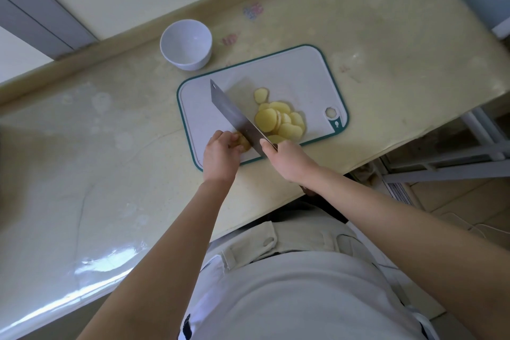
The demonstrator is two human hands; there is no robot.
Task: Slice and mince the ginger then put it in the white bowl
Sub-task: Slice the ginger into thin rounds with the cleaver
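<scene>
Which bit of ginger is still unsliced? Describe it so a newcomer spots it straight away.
Find the teal-edged cutting board on the pale counter and go to its near edge, left of the cleaver. There the left hand holds a small ginger stub. Unlike the flat yellow slices piled right of the cleaver, it is a brownish lump.

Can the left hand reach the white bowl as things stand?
Probably yes: nothing stands between the left hand and the white bowl, the cleaver lying rightward; but it holds the ginger stub.
</scene>
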